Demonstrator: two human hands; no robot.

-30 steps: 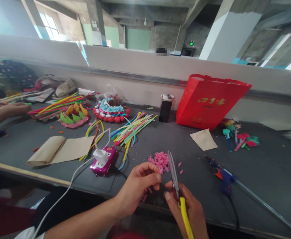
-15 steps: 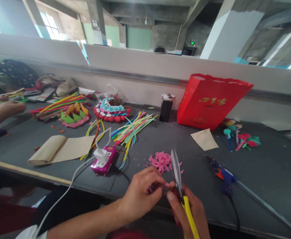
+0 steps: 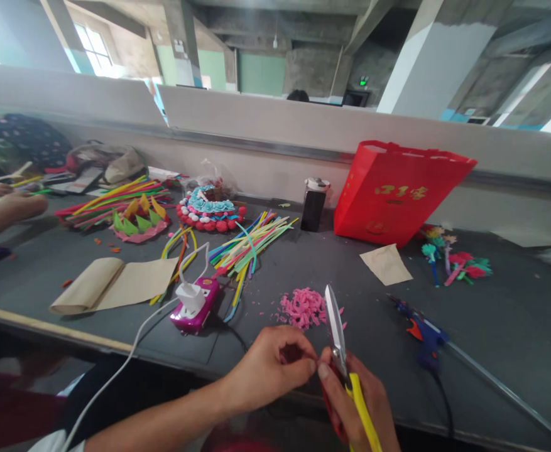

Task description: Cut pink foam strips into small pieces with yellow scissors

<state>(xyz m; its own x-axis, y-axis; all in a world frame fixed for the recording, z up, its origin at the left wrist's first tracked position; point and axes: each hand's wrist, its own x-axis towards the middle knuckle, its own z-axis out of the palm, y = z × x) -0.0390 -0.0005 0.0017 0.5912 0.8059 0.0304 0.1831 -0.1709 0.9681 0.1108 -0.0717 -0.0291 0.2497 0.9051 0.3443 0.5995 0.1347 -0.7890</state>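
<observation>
My right hand point(image 3: 357, 398) grips a pair of scissors point(image 3: 336, 323) with yellow and red handles; the blades point up and away and look closed. My left hand point(image 3: 275, 361) is at its left, with thumb and forefinger pinched together close to my right fingertips. Whatever sits in that pinch is too small or too hidden to name. Just beyond both hands, a loose heap of small pink cut pieces point(image 3: 303, 307) lies on the dark tabletop point(image 3: 266, 402), and the scissor tips stand in front of its right side.
Left of my hands are a purple power strip point(image 3: 195, 307), brown paper point(image 3: 115, 282) and colourful strips point(image 3: 251, 245). A glue gun point(image 3: 421, 333) lies at right. Behind stand a black bottle point(image 3: 313, 204) and red bag point(image 3: 398, 194). A co-worker's hand point(image 3: 18, 207) holds strips at far left.
My left fingers have closed into a tighter pinch and lowered slightly. The bit of pink seen between the fingertips before no longer shows. The scissors stay in my right hand.
</observation>
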